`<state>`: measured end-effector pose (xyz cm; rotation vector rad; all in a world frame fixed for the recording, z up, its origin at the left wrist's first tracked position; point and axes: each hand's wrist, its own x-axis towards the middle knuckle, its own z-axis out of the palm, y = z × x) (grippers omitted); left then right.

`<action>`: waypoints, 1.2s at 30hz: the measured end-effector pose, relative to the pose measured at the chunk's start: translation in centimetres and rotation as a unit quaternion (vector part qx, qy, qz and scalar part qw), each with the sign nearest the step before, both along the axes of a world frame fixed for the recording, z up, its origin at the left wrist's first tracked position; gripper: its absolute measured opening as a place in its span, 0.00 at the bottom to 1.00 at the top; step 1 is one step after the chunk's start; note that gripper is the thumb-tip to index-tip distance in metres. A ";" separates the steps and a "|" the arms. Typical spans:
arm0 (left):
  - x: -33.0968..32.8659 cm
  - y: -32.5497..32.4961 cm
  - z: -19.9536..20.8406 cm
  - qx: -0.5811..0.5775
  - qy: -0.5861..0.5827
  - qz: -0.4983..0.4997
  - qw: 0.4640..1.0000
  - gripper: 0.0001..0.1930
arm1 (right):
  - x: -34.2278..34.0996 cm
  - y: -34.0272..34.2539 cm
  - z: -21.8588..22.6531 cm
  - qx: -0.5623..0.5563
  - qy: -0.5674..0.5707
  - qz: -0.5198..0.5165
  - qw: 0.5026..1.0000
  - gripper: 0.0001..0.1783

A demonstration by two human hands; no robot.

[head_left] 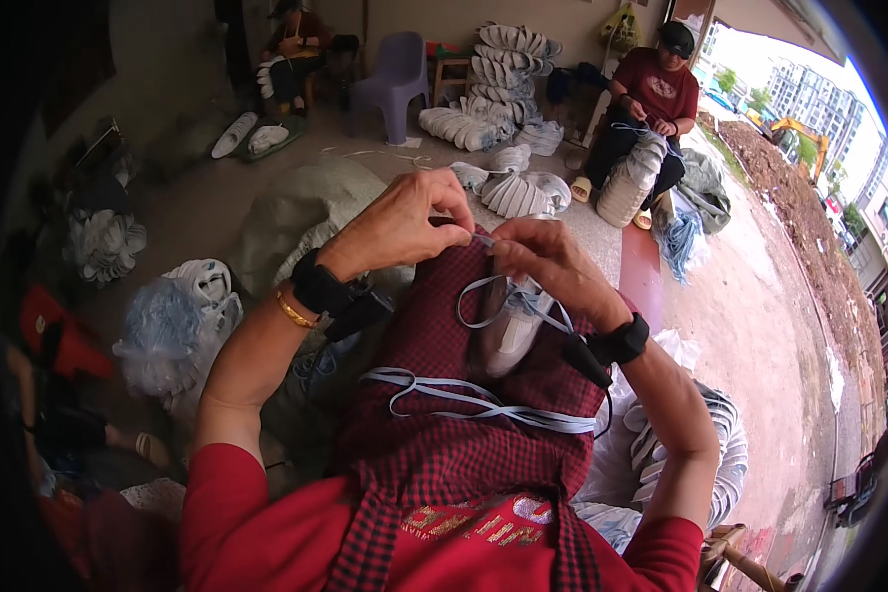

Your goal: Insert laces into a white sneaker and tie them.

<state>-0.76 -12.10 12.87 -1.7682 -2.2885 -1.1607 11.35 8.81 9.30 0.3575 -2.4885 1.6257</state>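
A white shoe rests on my lap over the dark red checked apron, its toe toward me. From it a light blue shoelace runs out in a loop. My left hand is closed in a pinch at the lace's end, just left of the shoe. Close beside it, my right hand pinches the same lace above the shoe, with a short bit showing between the fingertips. My right hand hides the shoe's heel end. Several loose pale blue laces lie across my lap.
Rows of white shoes lie ahead on the floor, near stacked shoes and a purple chair. A seated person handles laces at the right; another person sits at the back. Bagged shoes stand at my left.
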 end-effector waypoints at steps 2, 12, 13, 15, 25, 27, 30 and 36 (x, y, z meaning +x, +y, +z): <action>-0.1 2.1 -1.0 -0.002 -0.028 0.003 1.000 0.08 | 2.5 1.4 0.2 -0.040 -0.010 -0.071 0.997 0.14; -3.0 12.8 -8.4 -0.079 0.111 -0.043 0.990 0.24 | 5.8 4.9 -6.7 0.034 -0.017 -0.238 0.971 0.09; -3.1 13.2 -7.8 -0.142 0.072 -0.051 0.986 0.24 | 5.5 5.0 -7.2 0.031 -0.019 -0.236 0.971 0.09; -4.0 14.0 -7.5 -0.196 -0.001 -0.107 0.975 0.27 | 4.6 4.6 -7.8 0.034 0.056 -0.260 0.963 0.09; -6.0 14.1 -8.4 -0.223 -0.167 -0.234 0.931 0.20 | 3.5 3.3 -7.8 0.217 0.114 -0.311 0.918 0.08; -6.1 14.3 -8.4 -0.237 -0.189 -0.235 0.924 0.20 | 3.3 3.2 -8.0 0.221 0.111 -0.319 0.915 0.09; -6.4 14.4 -8.7 -0.250 -0.216 -0.232 0.915 0.20 | 2.9 3.4 -9.0 0.223 0.114 -0.324 0.912 0.09; -6.5 14.5 -8.2 -0.273 -0.203 -0.226 0.913 0.19 | 3.0 2.9 -9.7 0.235 0.086 -0.319 0.914 0.09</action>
